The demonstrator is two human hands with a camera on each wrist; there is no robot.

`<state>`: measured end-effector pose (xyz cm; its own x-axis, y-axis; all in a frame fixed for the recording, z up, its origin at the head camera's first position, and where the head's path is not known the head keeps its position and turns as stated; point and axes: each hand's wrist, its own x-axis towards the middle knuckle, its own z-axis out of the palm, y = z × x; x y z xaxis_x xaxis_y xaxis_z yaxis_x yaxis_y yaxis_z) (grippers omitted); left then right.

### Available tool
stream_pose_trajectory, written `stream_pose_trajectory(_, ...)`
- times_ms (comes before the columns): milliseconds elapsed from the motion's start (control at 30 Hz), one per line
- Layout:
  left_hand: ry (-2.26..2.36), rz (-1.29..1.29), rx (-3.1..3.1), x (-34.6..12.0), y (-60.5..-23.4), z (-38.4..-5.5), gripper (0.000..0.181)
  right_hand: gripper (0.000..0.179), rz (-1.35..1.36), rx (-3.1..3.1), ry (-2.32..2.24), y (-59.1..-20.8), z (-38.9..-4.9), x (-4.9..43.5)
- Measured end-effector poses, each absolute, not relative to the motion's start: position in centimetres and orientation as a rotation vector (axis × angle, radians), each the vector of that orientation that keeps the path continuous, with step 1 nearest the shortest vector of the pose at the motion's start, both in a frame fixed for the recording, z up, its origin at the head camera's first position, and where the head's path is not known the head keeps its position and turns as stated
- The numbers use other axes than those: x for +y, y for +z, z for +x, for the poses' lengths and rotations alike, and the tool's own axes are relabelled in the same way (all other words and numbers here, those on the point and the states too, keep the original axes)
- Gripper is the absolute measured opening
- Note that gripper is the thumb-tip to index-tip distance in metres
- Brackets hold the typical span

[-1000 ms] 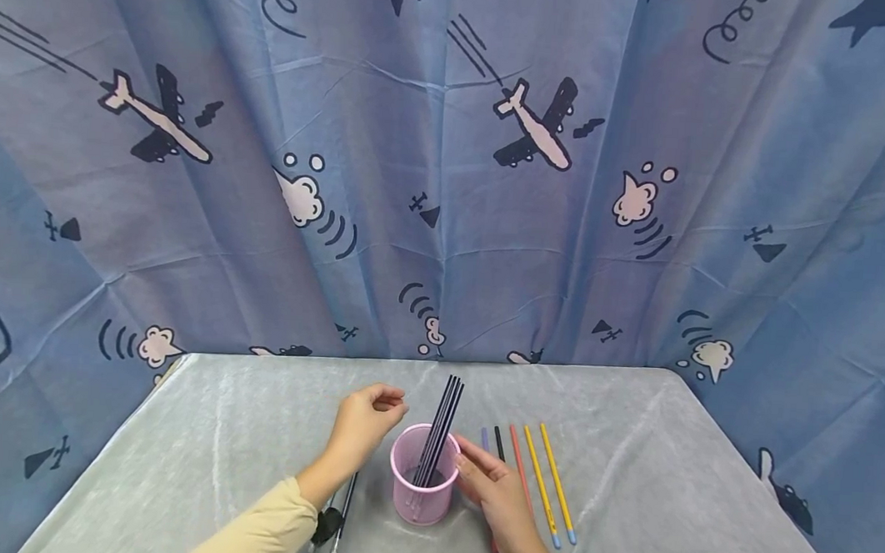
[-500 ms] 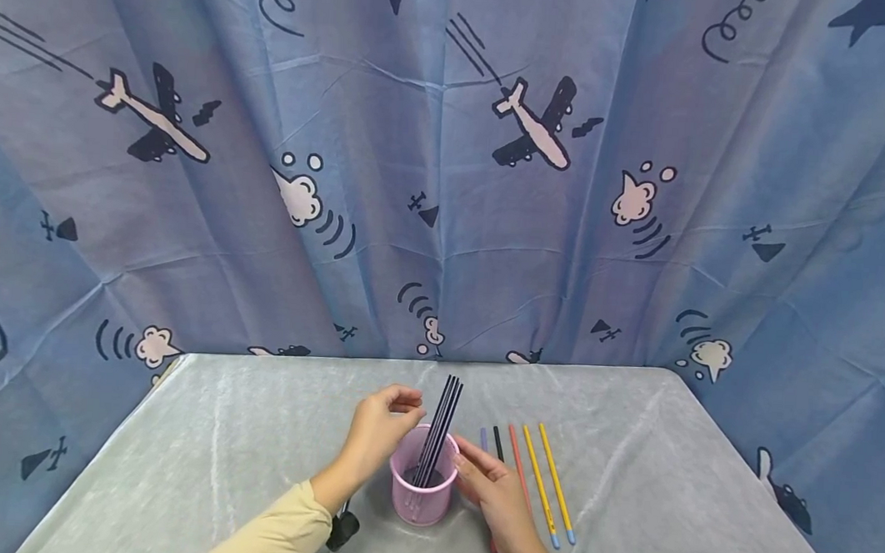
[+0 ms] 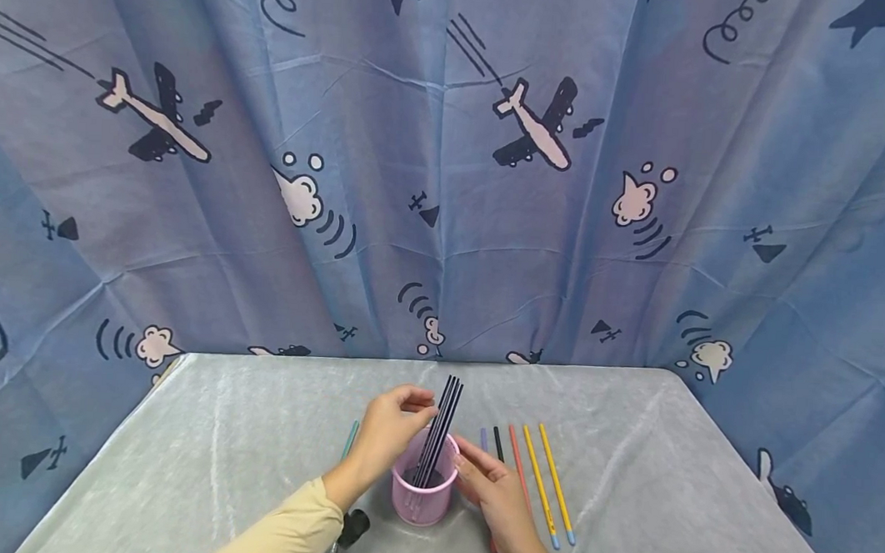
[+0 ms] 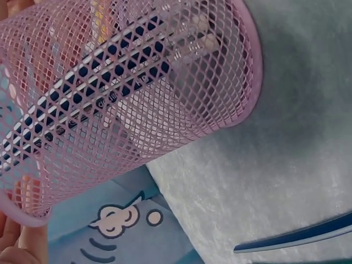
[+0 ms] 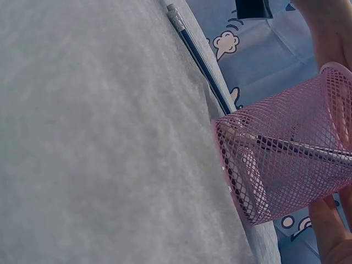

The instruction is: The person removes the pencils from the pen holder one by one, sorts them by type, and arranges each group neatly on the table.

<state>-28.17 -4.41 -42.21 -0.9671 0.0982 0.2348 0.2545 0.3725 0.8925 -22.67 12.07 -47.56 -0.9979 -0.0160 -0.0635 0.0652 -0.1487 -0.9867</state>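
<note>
A pink mesh pencil cup (image 3: pixel 420 509) stands upright on the table, holding several dark-blue striped pencils (image 3: pixel 440 435) that lean to the right. My right hand (image 3: pixel 502 497) grips the cup's right side, thumb on the near wall and fingers farther round it. My left hand (image 3: pixel 389 428) is over the cup's left rim with loosely bent fingers, its fingertips right at the pencils' upper shafts. Through the mesh in the left wrist view, the pencils' eraser ends (image 4: pixel 209 41) rest near the cup's base. My left forearm passes over a teal pencil (image 3: pixel 350 439), hiding part of it.
Right of the cup lie a purple pencil (image 3: pixel 484 437), a black pencil (image 3: pixel 499 442), a red pencil (image 3: pixel 519 464) and two yellow pencils (image 3: pixel 542 486), some partly behind my right hand. A dark-blue pencil (image 4: pixel 297 234) lies left of the cup. A patterned curtain (image 3: pixel 447 185) hangs behind the table.
My left hand has moved right, from beside the cup to the pencils standing in it, uncovering the teal pencil. The right hand and the cup have stayed put.
</note>
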Motion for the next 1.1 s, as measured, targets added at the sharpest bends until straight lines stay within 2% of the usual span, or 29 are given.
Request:
stream_pose_trajectory(700, -1.609, -0.411, -2.477, -3.5, -42.4, -28.4, 0.024, 0.05, 0.085, 2.002, -2.348, -47.6, -22.6, 12.0)
stream_pose_trajectory(1100, -1.56, -0.403, -2.462, -3.2, -42.6, -28.7, 0.019, 0.052, 0.077, 2.005, -2.341, -47.6, -22.7, 12.1)
